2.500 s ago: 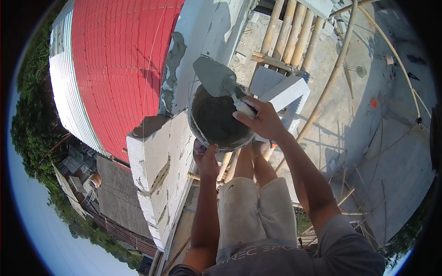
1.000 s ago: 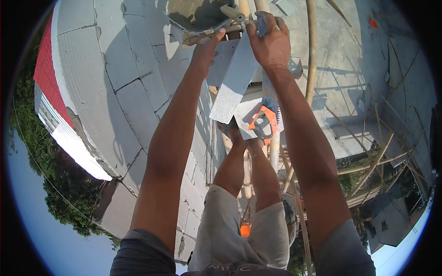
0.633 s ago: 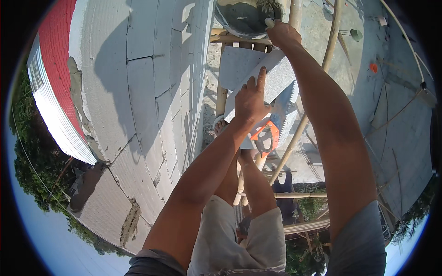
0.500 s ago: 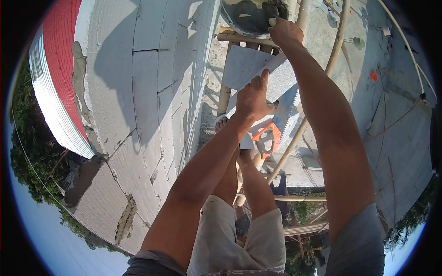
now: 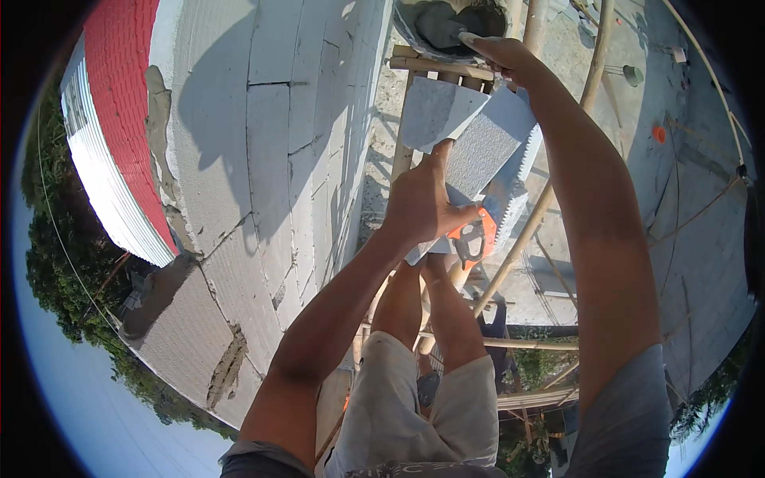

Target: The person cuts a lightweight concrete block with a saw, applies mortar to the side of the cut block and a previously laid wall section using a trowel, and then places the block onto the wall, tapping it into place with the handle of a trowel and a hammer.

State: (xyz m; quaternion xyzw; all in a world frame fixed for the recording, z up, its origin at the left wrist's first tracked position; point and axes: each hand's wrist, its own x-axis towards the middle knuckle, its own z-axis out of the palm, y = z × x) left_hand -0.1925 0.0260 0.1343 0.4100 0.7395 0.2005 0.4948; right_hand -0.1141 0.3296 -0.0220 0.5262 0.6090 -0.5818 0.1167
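My right hand is closed around the pale handle of a trowel, whose blade is hidden in a bucket of wet grey mortar. My left hand grips a long, light-grey block, its thumb across the face and its fingers by the left edge, partly hidden. A second, flatter block piece lies just beyond, between the long block and the bucket. Beside the long block's right edge rests a handsaw with an orange-and-black handle and a large-toothed blade.
A wall of pale blocks runs along my left, with mortar on its outer edge. Bamboo poles and slats form the scaffold around my legs. Concrete floor lies far below on the right, with an orange object on it.
My left hand has come down and left onto the long block, its fingers closing in. My right hand stays at the bucket, the trowel shifting slightly in the mortar. The whole view has shifted a little.
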